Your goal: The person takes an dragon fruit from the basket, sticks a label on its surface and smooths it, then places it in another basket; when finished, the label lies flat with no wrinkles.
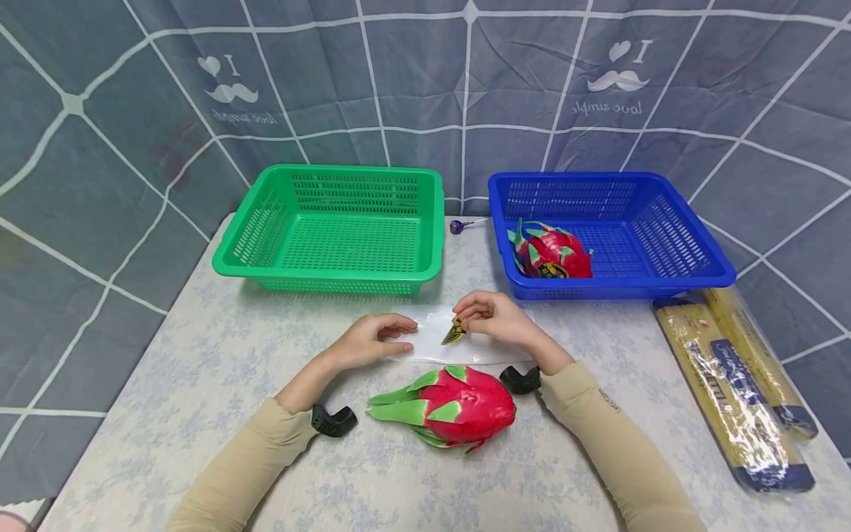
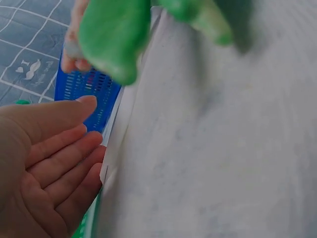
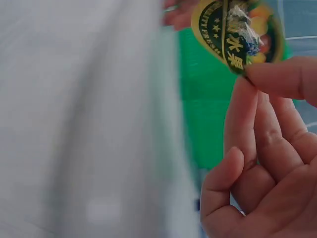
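Observation:
Between thumb and forefinger my right hand (image 1: 497, 319) pinches an oval fruit sticker (image 3: 240, 34), black and gold with printed fruit and lettering. Below it lies a white glossy sheet (image 1: 425, 341) on the table. My left hand (image 1: 372, 341) is at the sheet's left end, fingers loosely bent and nothing held; the left wrist view shows its palm (image 2: 39, 188) bare. Nearer my body, a red dragon fruit (image 1: 472, 406) with green scales lies on its side between my forearms, its leafy end to the left. No sticker shows on its upper side.
A green basket (image 1: 332, 284) stands at the back left. In the blue basket (image 1: 618, 283), back right, sits another dragon fruit (image 1: 555, 250) bearing a sticker. A lollipop (image 1: 457, 226) lies between the baskets. Packs of spaghetti (image 1: 731, 399) lie along the right edge.

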### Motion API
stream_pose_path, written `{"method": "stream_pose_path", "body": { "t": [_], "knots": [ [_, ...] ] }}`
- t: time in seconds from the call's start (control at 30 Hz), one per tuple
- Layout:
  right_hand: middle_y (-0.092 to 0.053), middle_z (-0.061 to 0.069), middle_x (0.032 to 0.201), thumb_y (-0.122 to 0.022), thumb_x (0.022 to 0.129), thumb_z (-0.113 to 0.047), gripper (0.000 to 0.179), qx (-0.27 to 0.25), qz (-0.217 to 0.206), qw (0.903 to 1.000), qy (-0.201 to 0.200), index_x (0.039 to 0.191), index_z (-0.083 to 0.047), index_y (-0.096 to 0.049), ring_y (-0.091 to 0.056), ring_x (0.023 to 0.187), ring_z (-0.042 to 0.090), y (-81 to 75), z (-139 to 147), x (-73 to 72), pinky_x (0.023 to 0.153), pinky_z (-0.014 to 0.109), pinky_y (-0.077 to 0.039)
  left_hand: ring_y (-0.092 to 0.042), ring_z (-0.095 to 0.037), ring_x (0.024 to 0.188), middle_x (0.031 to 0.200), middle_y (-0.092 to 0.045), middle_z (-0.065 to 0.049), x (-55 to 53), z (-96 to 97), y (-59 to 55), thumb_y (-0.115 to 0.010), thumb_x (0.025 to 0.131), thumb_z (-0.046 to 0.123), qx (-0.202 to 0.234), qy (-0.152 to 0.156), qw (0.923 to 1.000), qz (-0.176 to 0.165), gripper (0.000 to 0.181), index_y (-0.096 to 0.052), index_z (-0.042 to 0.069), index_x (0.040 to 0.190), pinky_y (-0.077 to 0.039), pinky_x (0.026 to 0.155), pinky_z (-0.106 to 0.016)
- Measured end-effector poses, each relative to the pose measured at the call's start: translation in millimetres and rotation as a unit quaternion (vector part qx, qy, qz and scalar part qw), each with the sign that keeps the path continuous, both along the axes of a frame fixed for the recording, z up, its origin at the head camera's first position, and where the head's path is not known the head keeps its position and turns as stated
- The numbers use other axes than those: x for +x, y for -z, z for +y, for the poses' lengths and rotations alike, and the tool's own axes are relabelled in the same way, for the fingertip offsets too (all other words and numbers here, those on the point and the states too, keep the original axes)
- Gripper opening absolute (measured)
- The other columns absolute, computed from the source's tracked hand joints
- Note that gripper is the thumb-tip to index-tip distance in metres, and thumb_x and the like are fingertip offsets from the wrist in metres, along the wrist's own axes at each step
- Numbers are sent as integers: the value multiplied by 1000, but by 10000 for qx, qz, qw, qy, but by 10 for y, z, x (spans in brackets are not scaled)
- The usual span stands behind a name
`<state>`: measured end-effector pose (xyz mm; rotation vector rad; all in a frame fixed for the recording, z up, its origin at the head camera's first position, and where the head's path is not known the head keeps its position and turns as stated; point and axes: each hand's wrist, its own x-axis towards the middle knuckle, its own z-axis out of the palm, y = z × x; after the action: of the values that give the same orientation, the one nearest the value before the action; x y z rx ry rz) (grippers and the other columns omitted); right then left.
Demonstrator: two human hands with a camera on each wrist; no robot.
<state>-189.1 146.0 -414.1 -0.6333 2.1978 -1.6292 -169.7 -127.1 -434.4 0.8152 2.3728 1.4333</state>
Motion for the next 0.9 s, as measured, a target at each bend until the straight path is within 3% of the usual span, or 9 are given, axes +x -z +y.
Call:
{"method": "stream_pose_path", "body": {
  "t": [0.17,0.3,0.47,0.53,0.63,0.73,0.9],
  "knots": [
    [-66,10,87,-70,81,-2,22,-170,33,9993,319,100,7,-63,-63,78,17,-319,89,137,69,26,-51,-59,-25,107,115,-63,-16,70,49,-148,-67,88,15,-17,152,9995,294,34,-62,-4,116,-49,90,-34],
    [-66,6,83,-73,81,-8,17,-281,-175,9981,523,93,1,-65,-64,74,16,-511,136,325,68,30,-53,-58,-17,108,117,-63,-8,269,146,-378,-65,89,28,-218,302,9962,786,37,-63,4,118,-50,86,-31],
    [-65,4,76,-72,80,-5,11,-529,-579,9964,312,86,-2,-63,-61,68,12,-540,185,608,64,28,-52,-48,-10,119,128,-55,4,589,301,-600,-73,74,54,-864,793,9768,1794,70,-55,15,129,-43,95,-35],
    [-65,3,74,-72,81,-6,10,-593,-740,9952,260,84,-4,-63,-60,67,11,-520,208,722,63,27,-51,-45,-10,122,132,-51,3,674,359,-607,-74,68,61,-1136,1006,9660,2093,82,-51,17,133,-41,98,-36],
    [-65,2,73,-72,82,-9,10,-599,-889,9938,304,82,-5,-63,-59,66,10,-478,234,867,63,27,-51,-45,-8,121,133,-50,5,730,432,-555,-72,69,64,-1420,1192,9564,2256,83,-49,19,135,-44,94,-33],
    [-66,2,73,-71,83,-11,12,-521,-965,9933,353,83,-2,-63,-60,69,12,-420,239,966,65,28,-51,-48,-7,118,131,-52,7,724,468,-496,-70,74,60,-1474,1214,9565,2205,74,-50,22,135,-47,89,-30],
    [-68,5,76,-71,84,-15,20,-297,-975,9937,473,86,4,-63,-61,74,15,-346,236,1046,67,29,-51,-48,-7,118,131,-52,7,685,477,-443,-71,76,55,-1223,1225,9636,2038,72,-50,22,136,-48,87,-28]
  ]
}}
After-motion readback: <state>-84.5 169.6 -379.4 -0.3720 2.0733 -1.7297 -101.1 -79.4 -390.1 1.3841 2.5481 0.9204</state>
